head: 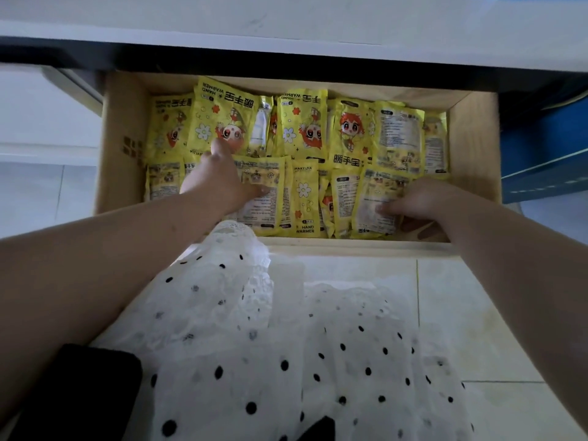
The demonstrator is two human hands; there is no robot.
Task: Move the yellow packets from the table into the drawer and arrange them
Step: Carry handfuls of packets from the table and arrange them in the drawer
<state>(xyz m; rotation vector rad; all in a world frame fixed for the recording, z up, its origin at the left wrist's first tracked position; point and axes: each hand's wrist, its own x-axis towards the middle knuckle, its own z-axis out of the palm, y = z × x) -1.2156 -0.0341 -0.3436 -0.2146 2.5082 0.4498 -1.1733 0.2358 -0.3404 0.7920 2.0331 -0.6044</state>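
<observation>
Head view: looks down past both forearms into an open wooden drawer (474, 148) pulled out from under a white table (286, 30), over a pale tiled floor (477, 313).
Drawer: nearly full of yellow hand-warmer packets (302, 128), laid in two rough rows, a far row and a near row, most with their long axis running front to back and edges overlapping.
Table top: only a bare strip shows at the upper edge; no packet is visible on it, so by my reading the moving is largely done and what remains is arranging.
Clothing: white fabric with black dots (318, 361) fills the lower part of the view.
Key relation: the near row lies directly under both hands. The right hand is over its right end, where a gap shows the drawer bottom beside the last packet; the left hand reaches further in, across the seam between the two rows.
Left hand (219, 183): spread and fairly flat, palm down, fingertip reaching onto a far-row packet (222, 122) while the thumb side lies on a text-side near-row packet (264, 192); it presses rather than pinches.
Right hand (423, 202): fingers bent down onto the rightmost near-row packet (378, 198), fingertips on its printed face; whether the thumb is tucked under the edge I cannot tell.
Likely next: sliding that right packet toward the gap to square the row.
</observation>
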